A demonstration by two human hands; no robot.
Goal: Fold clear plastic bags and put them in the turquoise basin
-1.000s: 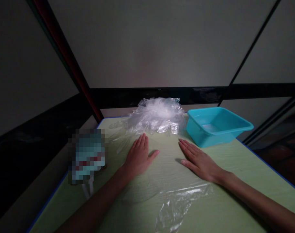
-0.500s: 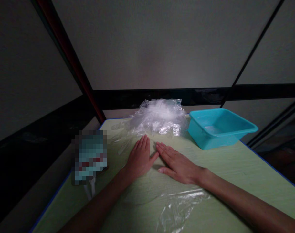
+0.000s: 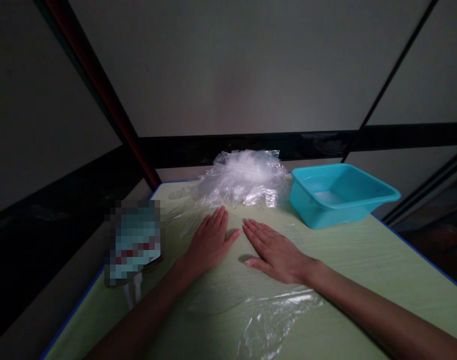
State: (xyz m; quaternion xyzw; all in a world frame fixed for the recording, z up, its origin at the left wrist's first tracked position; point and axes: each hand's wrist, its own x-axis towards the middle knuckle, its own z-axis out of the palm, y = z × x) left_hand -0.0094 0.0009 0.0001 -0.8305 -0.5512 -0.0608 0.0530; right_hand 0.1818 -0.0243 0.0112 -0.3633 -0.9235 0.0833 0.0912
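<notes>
A clear plastic bag point(image 3: 268, 320) lies spread on the pale green table, wrinkled at its near end and hard to make out where it is smooth. On it my left hand point(image 3: 210, 241) rests flat, fingers together and thumb out to the right. My right hand point(image 3: 279, 252) is also laid flat, its fingertips pointing up and left, with a small gap between it and the left thumb. Neither hand grasps anything. Just beyond the fingertips is a heap of crumpled clear plastic bags point(image 3: 247, 180).
A turquoise plastic basin point(image 3: 341, 215) stands at the back right of the table point(image 3: 367, 265). At the left edge is a pixelated upright device point(image 3: 134, 245) with a white cable point(image 3: 132, 291). A wall with a dark band point(image 3: 198, 150) closes off the back.
My left hand has slid slightly left, widening the gap between the hands. My right hand has barely moved. The view has shifted a little.
</notes>
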